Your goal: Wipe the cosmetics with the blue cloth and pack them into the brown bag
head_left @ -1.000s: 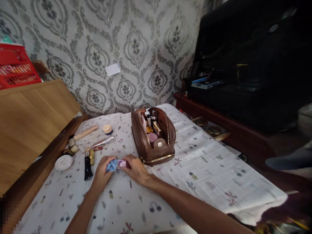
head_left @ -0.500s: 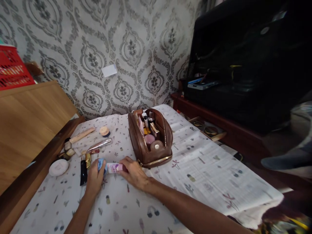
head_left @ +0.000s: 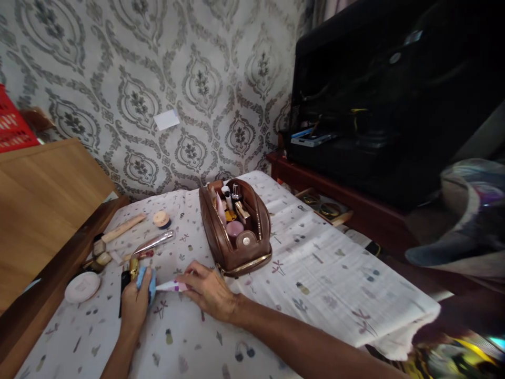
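Note:
My left hand (head_left: 135,303) is closed round a small blue cloth (head_left: 147,280) and presses it against one end of a pink and white tube (head_left: 170,286) lying on the patterned sheet (head_left: 315,273). My right hand (head_left: 205,290) holds the tube's other end with bent fingers. Just behind the hands stands an open brown leather cosmetics pouch (head_left: 221,239) with several bottles and a pink jar inside.
Loose cosmetics lie left of the hands: a white round compact (head_left: 82,286), a black tube (head_left: 124,281), a silver tube (head_left: 154,242), a small round jar (head_left: 161,219), a wooden-handled brush (head_left: 118,230). A wooden board (head_left: 43,200) rises at left. Dark furniture (head_left: 379,105) stands at right.
The left hand has slid the blue cloth leftward along the tube to its end, so more of the tube shows. The view has shifted, moving everything left in the picture.

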Available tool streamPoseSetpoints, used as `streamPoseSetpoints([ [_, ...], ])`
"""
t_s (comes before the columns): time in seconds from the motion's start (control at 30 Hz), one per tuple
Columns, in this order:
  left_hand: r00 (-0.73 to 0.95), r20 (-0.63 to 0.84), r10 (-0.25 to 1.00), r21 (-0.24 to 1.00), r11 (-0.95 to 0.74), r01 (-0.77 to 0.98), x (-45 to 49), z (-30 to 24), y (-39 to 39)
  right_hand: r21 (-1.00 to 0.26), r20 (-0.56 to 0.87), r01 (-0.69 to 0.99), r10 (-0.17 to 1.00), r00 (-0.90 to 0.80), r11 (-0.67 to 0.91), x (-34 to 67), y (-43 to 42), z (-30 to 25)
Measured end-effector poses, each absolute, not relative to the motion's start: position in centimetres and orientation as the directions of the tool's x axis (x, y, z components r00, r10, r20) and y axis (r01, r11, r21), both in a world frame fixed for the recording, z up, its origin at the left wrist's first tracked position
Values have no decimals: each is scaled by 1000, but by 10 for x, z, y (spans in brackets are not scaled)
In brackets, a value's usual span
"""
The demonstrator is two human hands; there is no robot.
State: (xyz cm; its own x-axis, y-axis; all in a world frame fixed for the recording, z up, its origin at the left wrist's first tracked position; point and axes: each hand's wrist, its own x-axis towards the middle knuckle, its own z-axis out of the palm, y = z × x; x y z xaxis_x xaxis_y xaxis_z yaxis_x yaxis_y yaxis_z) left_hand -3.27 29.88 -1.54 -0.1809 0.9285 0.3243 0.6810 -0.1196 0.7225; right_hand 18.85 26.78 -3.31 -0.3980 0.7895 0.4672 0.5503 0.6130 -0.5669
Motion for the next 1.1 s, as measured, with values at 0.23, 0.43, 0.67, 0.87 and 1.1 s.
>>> streamPoseSetpoints([
  [0.23, -13, 458, 889, 588, -292, 755, -15, 5, 280, -368, 572, 556, 652, -497, 746, 187, 266, -37],
  [0.43, 357, 291, 888, 562, -461, 687, -9, -21, 284, -311, 554, 564, 628, -546, 765, 190, 267, -41],
  [0.67, 478, 443, 759, 311, -630, 712, -52, -54, 305, -379, 570, 537, 648, -505, 753, 193, 270, -46],
  [0.87, 361, 342, 868, 391, -481, 785, -55, -57, 305, -489, 518, 483, 687, -509, 727, 199, 272, -46],
  [1.1, 290, 376, 880, 455, -448, 770, -43, -40, 295, -536, 510, 412, 671, -538, 737, 202, 271, -38],
])
